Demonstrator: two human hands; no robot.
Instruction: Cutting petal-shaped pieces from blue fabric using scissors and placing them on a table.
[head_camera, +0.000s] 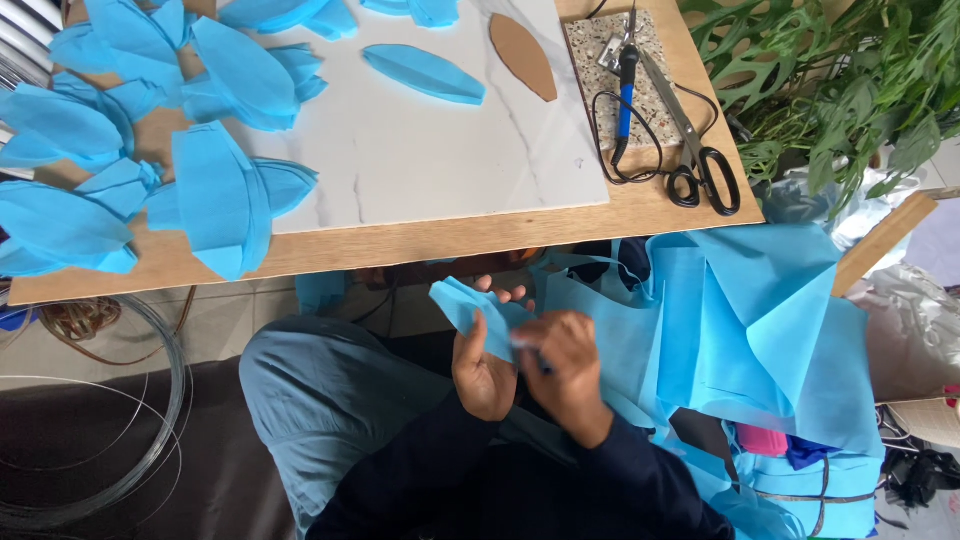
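Below the front edge of the wooden worktop (400, 245), the person sits with both hands over the lap. The worktop carries a white marble-patterned board (420, 160), a speckled stone tile (655, 100), black-handled scissors (700, 160) and a blue-handled corded tool (625, 85). Leaf-shaped blue paper petals (225, 195) lie in overlapping piles; one brown cardboard template (522, 55) rests on the board. The left hand (483, 372) grasps a folded blue paper piece (470, 305). The right hand (565, 355) has a clenched grip on a thin dark tool, hardly visible, against that paper. Crumpled blue sheets (750, 330) hang at right; wire coils (120, 420) lie on the floor.
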